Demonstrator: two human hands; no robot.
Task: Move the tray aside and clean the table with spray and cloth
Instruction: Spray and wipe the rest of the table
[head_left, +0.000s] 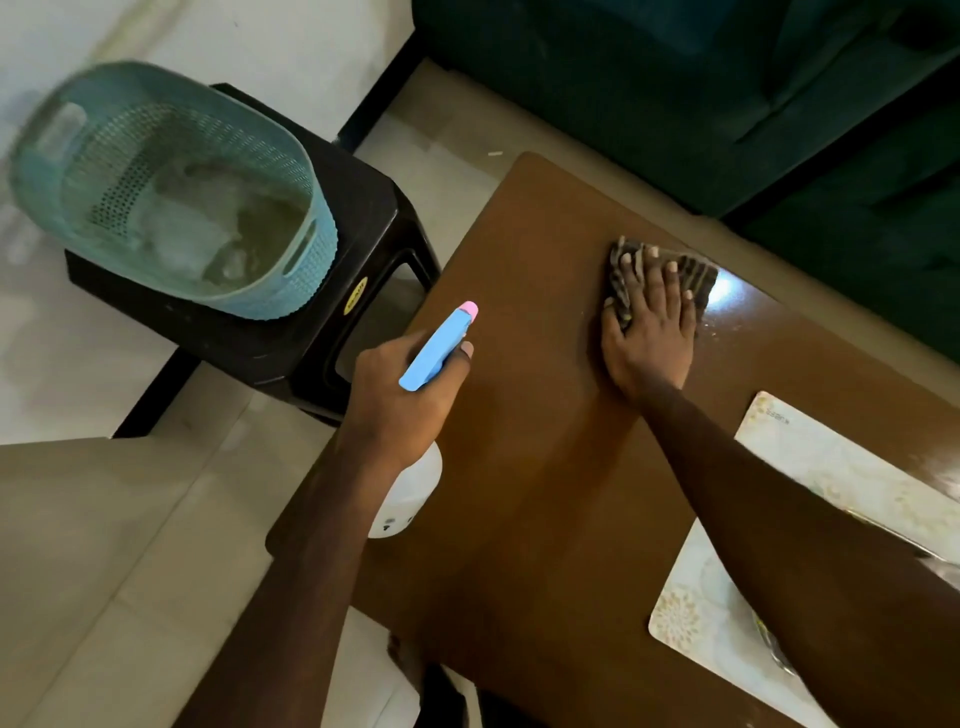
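Note:
My left hand (397, 387) grips a spray bottle (434, 353) with a blue head, pink nozzle tip and white body, held over the left edge of the brown wooden table (519, 467). My right hand (649, 332) presses flat on a dark striped cloth (698, 270) near the table's far edge, fingers spread straight over it. Next to the cloth the tabletop shines wet. A pale patterned tray (852, 483) lies at the table's right side, partly hidden by my right forearm.
A teal perforated basket (156, 176) stands on a black plastic stool (358, 218) left of the table. A dark green sofa (727, 104) runs behind the table. Light tiled floor lies at the left. A second patterned mat (691, 613) sits at the lower right.

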